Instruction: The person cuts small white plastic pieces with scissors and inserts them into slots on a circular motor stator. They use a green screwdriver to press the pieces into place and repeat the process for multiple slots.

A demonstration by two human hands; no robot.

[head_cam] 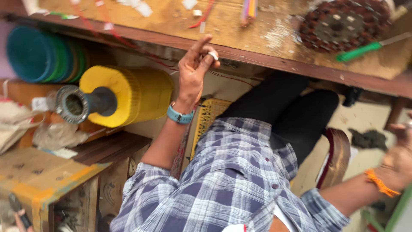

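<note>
Running across the top, the wooden surface [240, 30] ends in a dark edge, below which open room is left above the lap. A yellow ribbed spool [128, 96] is shelved near the left hand [194, 71], whose grip is pinched on a small white piece [213, 55] just under that edge. The right hand [399, 159] is blurred; its grip cannot be told.

Yellow spool [128, 96] on a metal hub [73, 105], green-blue discs [40, 53] stacked behind it, wooden workbench [240, 32] carrying a round copper-wound stator [343, 23] and green-handled tool [360, 50], yellow perforated crate [210, 116], wooden stool [337, 157].
</note>
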